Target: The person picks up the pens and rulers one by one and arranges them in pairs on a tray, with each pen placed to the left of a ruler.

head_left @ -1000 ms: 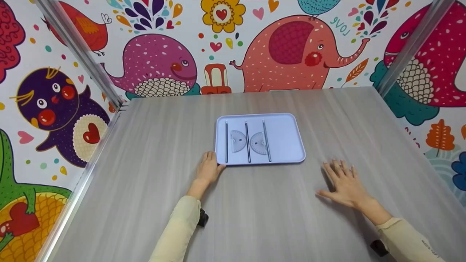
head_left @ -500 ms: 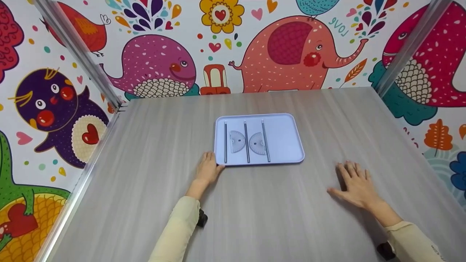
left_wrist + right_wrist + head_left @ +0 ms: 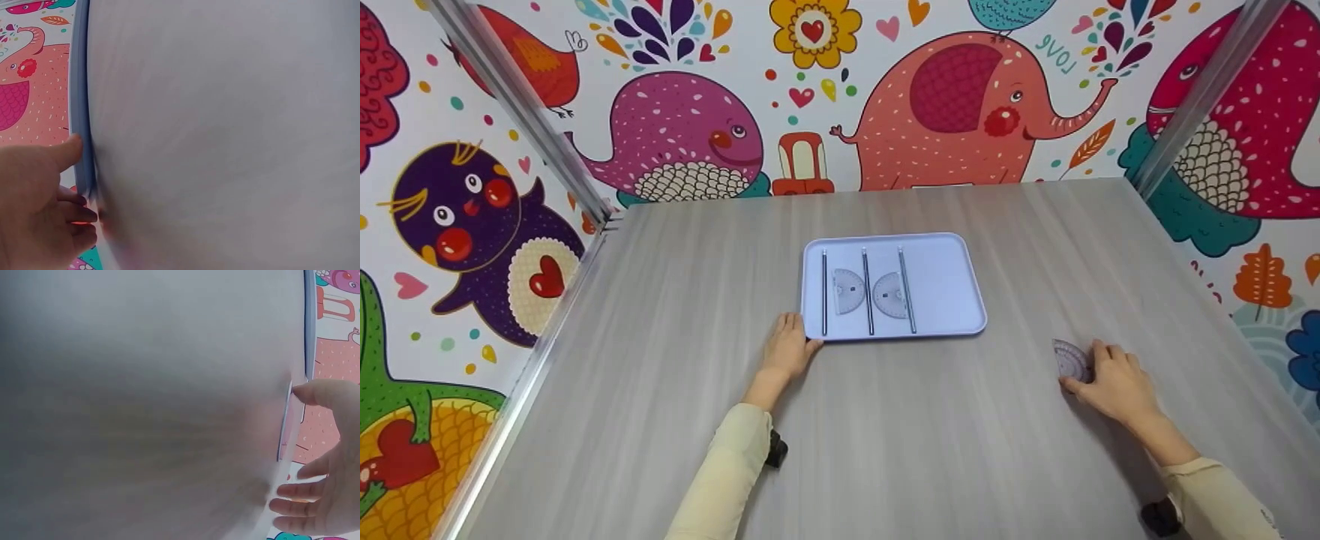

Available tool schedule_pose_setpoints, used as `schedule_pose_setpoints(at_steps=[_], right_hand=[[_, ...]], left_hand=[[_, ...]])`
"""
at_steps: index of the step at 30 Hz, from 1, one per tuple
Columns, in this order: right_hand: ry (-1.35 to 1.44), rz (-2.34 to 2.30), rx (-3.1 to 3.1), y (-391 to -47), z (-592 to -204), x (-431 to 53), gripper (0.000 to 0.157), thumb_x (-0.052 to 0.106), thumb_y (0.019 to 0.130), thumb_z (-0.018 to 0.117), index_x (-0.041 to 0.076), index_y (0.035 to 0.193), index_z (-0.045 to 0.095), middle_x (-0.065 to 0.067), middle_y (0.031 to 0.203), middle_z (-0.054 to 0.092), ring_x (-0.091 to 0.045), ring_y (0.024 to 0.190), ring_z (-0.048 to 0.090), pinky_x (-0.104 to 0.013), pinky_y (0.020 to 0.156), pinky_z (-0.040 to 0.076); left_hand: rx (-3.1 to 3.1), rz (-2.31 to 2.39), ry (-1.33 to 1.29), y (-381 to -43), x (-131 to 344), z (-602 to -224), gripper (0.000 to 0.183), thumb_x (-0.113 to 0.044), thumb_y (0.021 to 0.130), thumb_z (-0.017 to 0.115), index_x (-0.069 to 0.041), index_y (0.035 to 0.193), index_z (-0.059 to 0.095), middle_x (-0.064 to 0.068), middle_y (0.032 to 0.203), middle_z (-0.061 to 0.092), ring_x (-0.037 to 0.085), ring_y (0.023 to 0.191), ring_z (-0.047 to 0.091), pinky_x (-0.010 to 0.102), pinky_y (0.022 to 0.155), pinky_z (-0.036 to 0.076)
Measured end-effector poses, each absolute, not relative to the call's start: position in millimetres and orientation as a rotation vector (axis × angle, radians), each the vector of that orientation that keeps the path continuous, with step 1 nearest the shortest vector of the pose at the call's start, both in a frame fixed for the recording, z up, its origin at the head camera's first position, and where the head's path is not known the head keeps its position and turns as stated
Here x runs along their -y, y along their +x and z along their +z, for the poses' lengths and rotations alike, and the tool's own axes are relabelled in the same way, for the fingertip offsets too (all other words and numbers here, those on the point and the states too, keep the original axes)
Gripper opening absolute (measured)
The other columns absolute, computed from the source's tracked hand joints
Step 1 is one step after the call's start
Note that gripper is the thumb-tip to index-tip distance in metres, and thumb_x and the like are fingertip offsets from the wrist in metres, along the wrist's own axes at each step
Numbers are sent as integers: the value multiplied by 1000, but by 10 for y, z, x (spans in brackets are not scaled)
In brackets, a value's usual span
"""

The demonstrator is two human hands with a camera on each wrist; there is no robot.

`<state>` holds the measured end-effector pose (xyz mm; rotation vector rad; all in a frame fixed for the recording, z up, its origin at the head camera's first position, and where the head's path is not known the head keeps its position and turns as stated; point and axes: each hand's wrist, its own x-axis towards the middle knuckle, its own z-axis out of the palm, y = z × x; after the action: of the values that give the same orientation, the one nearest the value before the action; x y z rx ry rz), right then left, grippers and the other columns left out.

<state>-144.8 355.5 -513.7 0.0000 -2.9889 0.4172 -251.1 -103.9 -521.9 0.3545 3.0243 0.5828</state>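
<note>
In the head view my left hand [image 3: 788, 348] holds the near left corner of a pale lilac tray [image 3: 949, 285]. In the left wrist view, the thumb lies against the tray's rim [image 3: 80, 101] and the fingers are past its corner. On the tray are two clear protractors [image 3: 850, 291] and three dark, thin pencil-like rods [image 3: 824, 292], set alternately. To the right, my right hand [image 3: 1119, 381] grips another clear protractor [image 3: 1071, 358] between thumb and fingers, just at the table surface. The right wrist view shows this protractor edge-on beside the thumb, partly covered.
The wood-grain table [image 3: 930, 450] stretches around the tray and both hands. Patterned walls [image 3: 810, 97] with cartoon animals stand behind and at both sides, with metal posts [image 3: 536, 120] at the corners. Each wrist wears a black device.
My right hand has slid to the right along the table. Its spread fingers have drawn in on a protractor, which now shows beside them. The left hand and tray stay put.
</note>
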Motion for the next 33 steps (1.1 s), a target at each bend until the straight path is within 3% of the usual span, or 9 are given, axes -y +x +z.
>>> schedule_pose_setpoints(at_steps=[5, 10, 16, 20, 25, 33], right_hand=[[-56, 559, 3031, -1503, -5098, -3610, 60, 27, 70, 71, -19, 103, 52, -38, 97, 47, -54, 89, 45, -62, 68, 40], [-61, 756, 3019, -1599, -5056, -3688, 54, 14, 64, 74, -21, 99, 52, -32, 85, 54, -43, 79, 51, -52, 68, 42], [-129, 1064, 3059, -1641, -5024, -3701, 59, 4, 63, 73, -18, 108, 42, -35, 94, 54, -39, 82, 53, -39, 64, 45], [-140, 1189, 3045, -1631, -5032, -3668, 62, 1, 66, 72, -17, 114, 37, -29, 88, 55, -28, 73, 53, -27, 56, 43], [-140, 1420, 2981, -1604, -5028, -3615, 51, -1, 77, 62, -17, 118, 38, -11, 79, 50, -11, 60, 49, -22, 48, 46], [-204, 1789, 2841, -1587, -4981, -3529, 38, 0, 84, 48, -17, 117, 41, -2, 81, 49, -7, 68, 51, -23, 56, 51]], left_hand=[[-3018, 581, 360, -2514, 1038, -5227, 61, -27, 91, 54, 17, 129, 35, 32, 134, 37, 39, 129, 28, 42, 108, 24], [-3036, 603, 382, -2504, 1037, -5225, 60, -26, 90, 56, 17, 127, 37, 31, 131, 39, 39, 127, 31, 43, 107, 26], [-3029, 601, 367, -2499, 1039, -5223, 60, -26, 90, 56, 16, 128, 36, 31, 132, 39, 38, 128, 30, 42, 107, 26], [-3005, 614, 344, -2495, 1037, -5223, 61, -26, 91, 55, 16, 130, 35, 31, 134, 36, 38, 130, 28, 42, 108, 24], [-3020, 620, 348, -2494, 1037, -5227, 61, -27, 90, 55, 16, 129, 36, 31, 134, 37, 39, 129, 29, 42, 107, 26], [-3043, 605, 390, -2492, 1046, -5216, 60, -25, 90, 56, 17, 127, 37, 32, 131, 39, 40, 127, 32, 43, 106, 28]])
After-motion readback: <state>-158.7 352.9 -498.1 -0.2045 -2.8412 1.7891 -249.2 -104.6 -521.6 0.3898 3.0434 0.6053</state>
